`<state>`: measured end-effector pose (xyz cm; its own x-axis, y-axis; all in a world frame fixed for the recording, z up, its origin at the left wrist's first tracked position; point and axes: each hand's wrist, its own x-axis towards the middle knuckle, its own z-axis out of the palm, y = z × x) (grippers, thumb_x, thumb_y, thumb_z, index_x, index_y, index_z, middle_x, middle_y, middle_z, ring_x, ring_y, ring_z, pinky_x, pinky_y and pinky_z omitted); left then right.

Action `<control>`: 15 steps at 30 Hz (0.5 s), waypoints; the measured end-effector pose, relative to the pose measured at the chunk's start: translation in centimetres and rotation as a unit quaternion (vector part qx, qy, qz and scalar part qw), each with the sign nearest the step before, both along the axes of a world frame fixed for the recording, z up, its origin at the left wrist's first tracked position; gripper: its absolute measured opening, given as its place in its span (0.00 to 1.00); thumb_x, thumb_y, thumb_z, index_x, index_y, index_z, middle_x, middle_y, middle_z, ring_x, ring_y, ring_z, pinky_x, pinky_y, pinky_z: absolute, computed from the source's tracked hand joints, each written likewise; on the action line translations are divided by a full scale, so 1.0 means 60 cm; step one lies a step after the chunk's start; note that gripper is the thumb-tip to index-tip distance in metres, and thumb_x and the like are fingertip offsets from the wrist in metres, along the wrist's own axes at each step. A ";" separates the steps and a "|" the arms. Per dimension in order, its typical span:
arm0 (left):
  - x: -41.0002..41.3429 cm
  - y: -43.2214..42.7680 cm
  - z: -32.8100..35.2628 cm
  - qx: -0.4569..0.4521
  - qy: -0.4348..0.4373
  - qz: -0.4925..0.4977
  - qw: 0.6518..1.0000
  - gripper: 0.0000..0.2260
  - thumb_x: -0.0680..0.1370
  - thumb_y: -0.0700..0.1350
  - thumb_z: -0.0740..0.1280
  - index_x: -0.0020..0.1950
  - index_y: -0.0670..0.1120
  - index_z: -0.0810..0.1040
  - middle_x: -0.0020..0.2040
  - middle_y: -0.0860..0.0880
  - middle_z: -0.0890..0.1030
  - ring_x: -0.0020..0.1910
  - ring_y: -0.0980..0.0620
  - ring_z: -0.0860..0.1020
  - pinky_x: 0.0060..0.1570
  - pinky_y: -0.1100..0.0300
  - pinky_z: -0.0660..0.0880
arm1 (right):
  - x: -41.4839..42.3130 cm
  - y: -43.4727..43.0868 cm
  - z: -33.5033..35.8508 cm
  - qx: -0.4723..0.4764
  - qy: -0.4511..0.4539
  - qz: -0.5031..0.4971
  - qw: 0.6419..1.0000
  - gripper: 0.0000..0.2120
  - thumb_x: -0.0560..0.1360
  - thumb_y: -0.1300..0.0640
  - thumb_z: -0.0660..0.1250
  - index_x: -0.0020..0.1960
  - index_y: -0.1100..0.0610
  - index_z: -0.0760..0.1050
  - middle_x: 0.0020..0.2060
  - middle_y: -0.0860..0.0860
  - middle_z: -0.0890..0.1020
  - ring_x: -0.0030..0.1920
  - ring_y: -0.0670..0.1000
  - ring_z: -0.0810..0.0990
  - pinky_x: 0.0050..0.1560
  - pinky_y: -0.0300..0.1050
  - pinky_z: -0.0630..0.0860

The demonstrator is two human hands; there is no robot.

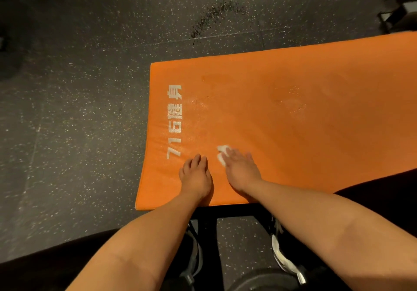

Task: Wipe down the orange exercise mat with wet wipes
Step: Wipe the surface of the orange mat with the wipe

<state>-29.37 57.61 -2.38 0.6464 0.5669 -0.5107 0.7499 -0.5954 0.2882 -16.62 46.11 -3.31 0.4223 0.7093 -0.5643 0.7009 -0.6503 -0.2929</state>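
An orange exercise mat (282, 110) lies on the dark floor and runs off the right edge of the view. White printed characters run along its left end. My right hand (241, 168) presses flat on a small white wet wipe (222, 155) near the mat's front left part; only the wipe's left edge shows past my fingers. My left hand (196, 177) rests on the mat just left of it, fingers bent at the tips, holding nothing. Damp patches show on the mat's surface further back.
Dark speckled rubber flooring (74, 110) surrounds the mat, with a darker stain (209, 19) behind it. My shoes (282, 252) stand at the mat's near edge. Black equipment (397, 15) sits at the top right corner.
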 end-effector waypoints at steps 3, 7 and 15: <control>0.002 0.003 0.006 -0.004 0.016 -0.008 1.000 0.23 0.84 0.50 0.55 0.80 0.52 0.60 0.82 0.49 0.56 0.79 0.43 0.52 0.75 0.44 0.52 | 0.020 -0.003 0.001 -0.051 0.011 -0.111 0.992 0.28 0.85 0.55 0.50 0.83 0.51 0.46 0.82 0.49 0.42 0.82 0.51 0.39 0.80 0.60 0.42; 0.007 0.015 0.008 -0.006 0.017 -0.007 1.000 0.23 0.82 0.50 0.58 0.78 0.53 0.64 0.80 0.50 0.60 0.76 0.42 0.56 0.72 0.45 0.57 | -0.003 0.017 0.008 -0.023 0.053 -0.003 0.998 0.29 0.85 0.55 0.50 0.83 0.51 0.45 0.82 0.50 0.42 0.81 0.51 0.39 0.79 0.59 0.42; 0.035 0.022 0.001 -0.005 0.045 0.011 0.999 0.25 0.81 0.51 0.56 0.79 0.56 0.59 0.81 0.51 0.54 0.74 0.39 0.57 0.69 0.44 0.58 | 0.053 0.019 -0.008 -0.058 0.006 -0.105 0.993 0.28 0.85 0.53 0.48 0.83 0.52 0.43 0.82 0.50 0.40 0.81 0.52 0.38 0.79 0.61 0.39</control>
